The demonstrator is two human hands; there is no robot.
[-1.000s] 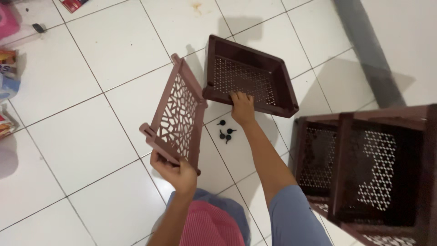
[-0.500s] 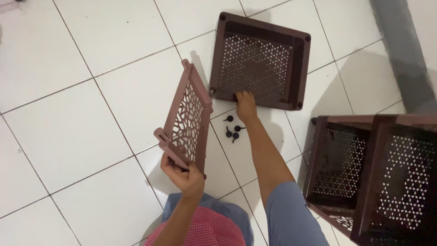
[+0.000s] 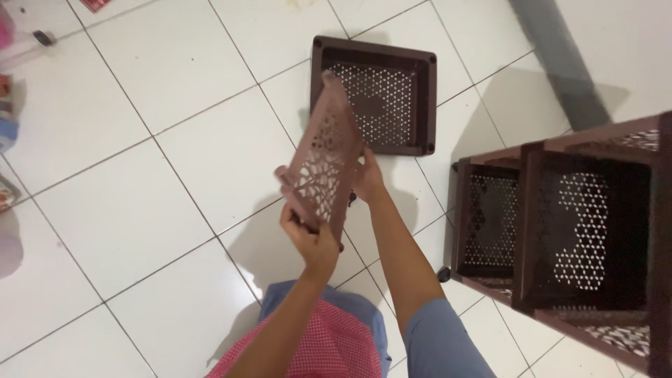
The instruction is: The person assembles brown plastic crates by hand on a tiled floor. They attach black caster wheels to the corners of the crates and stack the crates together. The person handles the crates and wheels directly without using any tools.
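My left hand (image 3: 311, 239) grips the lower edge of a brown plastic lattice panel (image 3: 325, 157) and holds it tilted upright above the white tile floor. My right hand (image 3: 367, 176) rests flat against the panel's right side, partly hidden behind it. Just beyond the panel, a brown square perforated tray (image 3: 374, 94) lies flat on the floor. The small black pieces seen earlier on the floor are mostly hidden behind the panel and my right hand.
A brown plastic shelf rack (image 3: 560, 224) with perforated tiers stands at the right, on small black casters. Coloured objects (image 3: 7, 133) lie at the left edge. My knees in red check cloth (image 3: 329, 346) are at the bottom.
The tray now lies flat on the floor, let go by my right hand. That hand has moved onto the lattice panel, which my left hand has lifted higher and toward the tray.
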